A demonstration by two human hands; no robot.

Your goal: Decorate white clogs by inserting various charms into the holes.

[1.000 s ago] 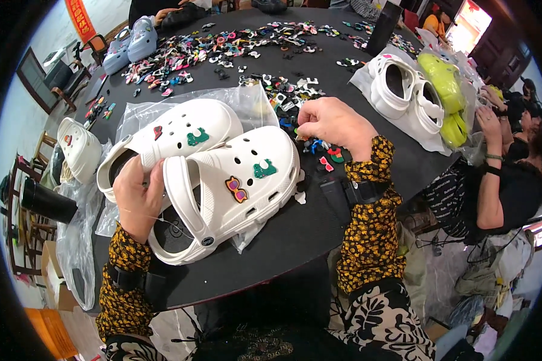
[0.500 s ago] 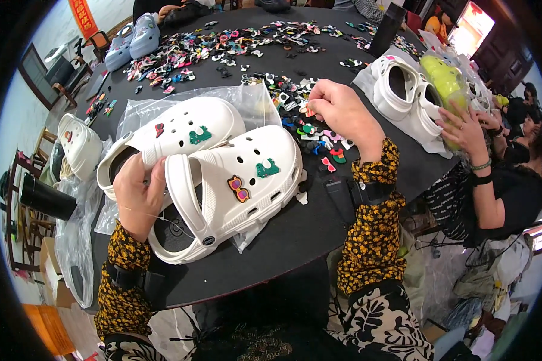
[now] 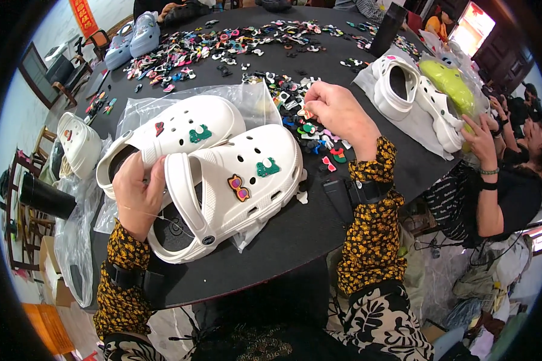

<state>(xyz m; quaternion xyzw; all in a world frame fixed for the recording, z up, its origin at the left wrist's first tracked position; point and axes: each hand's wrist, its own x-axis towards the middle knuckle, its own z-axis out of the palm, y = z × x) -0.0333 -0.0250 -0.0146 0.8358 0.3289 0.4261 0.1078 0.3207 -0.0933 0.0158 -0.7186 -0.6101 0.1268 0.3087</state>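
Down on the black bench (image 3: 319, 234), the left hand (image 3: 137, 195) curls closed around the heel strap of the near white clog (image 3: 235, 183), which lies beside a second white clog (image 3: 174, 135) on clear plastic bags (image 3: 247, 99). Further out, the right hand (image 3: 340, 114) hovers over a pile of small coloured charms (image 3: 310, 132), fingers pinched together on one small charm (image 3: 306, 113). Another person's hand (image 3: 480, 139) rests near more white clogs (image 3: 403, 96).
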